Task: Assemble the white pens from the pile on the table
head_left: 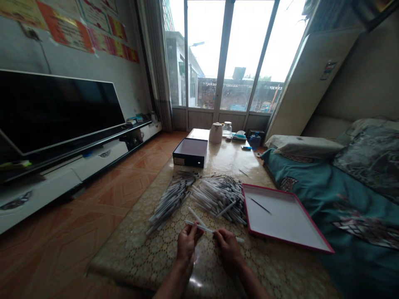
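My left hand (187, 241) is closed in a pinch on a slim white pen barrel (204, 228), just above the near part of the table. The fingers of my right hand (228, 247) are closed around its other end. A white end (240, 240) sticks out to the right of that hand; whether it is the same piece I cannot tell. Just beyond my left hand lies a loose white barrel (195, 215). Farther off are two piles of such pens, a left pile (170, 199) with dark tips and a wider right pile (218, 195).
A red-edged box lid (289, 216) holding a thin dark rod (261, 205) lies at the right. Behind the piles stands an open dark box (189, 160). A kettle (215, 133), a glass jar (227, 129) and a tissue pack (239, 136) are at the table's far end.
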The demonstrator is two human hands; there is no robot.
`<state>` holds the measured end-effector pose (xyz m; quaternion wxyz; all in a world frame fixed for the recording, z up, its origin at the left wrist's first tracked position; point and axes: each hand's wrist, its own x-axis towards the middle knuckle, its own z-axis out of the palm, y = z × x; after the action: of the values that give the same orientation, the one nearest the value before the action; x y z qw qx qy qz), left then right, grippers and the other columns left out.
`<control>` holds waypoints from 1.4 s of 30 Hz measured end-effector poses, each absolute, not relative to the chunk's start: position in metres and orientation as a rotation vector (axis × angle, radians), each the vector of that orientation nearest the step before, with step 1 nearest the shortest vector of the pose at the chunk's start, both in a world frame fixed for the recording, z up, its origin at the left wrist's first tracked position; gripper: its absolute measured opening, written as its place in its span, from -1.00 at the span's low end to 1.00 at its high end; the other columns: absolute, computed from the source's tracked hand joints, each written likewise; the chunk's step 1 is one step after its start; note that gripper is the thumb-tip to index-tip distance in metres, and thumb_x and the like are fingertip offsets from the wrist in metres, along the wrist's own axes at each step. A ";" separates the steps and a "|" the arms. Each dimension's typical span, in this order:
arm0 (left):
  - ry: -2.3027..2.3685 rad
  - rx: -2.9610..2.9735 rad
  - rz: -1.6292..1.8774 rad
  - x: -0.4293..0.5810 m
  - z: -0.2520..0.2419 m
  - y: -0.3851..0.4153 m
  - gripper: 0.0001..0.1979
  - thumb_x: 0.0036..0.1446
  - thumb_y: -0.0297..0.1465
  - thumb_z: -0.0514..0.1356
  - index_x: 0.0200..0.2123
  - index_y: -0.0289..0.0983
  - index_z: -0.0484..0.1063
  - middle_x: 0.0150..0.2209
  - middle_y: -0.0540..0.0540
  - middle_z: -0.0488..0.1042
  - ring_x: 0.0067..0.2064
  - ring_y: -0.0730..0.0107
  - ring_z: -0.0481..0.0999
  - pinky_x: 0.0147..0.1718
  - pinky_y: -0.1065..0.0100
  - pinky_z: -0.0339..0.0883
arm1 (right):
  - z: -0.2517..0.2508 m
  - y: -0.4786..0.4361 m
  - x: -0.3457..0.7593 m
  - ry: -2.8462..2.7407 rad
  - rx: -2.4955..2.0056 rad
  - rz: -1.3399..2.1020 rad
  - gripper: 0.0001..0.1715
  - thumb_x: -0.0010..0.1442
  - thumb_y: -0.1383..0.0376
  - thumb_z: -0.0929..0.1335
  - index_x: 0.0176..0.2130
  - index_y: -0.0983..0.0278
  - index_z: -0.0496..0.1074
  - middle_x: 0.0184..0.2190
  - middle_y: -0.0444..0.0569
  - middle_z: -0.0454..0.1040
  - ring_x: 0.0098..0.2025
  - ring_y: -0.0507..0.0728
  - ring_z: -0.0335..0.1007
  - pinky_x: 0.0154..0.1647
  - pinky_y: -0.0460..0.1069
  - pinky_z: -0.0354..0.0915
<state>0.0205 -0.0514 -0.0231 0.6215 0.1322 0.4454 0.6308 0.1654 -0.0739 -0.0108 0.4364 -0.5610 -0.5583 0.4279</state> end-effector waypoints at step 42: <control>1.005 0.394 1.476 0.022 -0.023 -0.056 -0.79 -0.20 -0.40 0.36 -0.44 -0.38 0.48 -0.49 -0.05 0.51 -0.45 0.46 0.52 -0.37 0.44 0.44 | -0.019 -0.075 0.162 -1.445 -1.453 0.836 -0.52 0.13 -0.01 0.20 -0.55 0.27 0.37 -0.63 -0.09 0.39 -0.53 0.08 0.33 -0.46 -0.08 0.18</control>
<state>0.0225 -0.0556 -0.0232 0.6105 0.1707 0.4354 0.6392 0.1619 -0.0749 -0.0188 0.4478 -0.5869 -0.5840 0.3376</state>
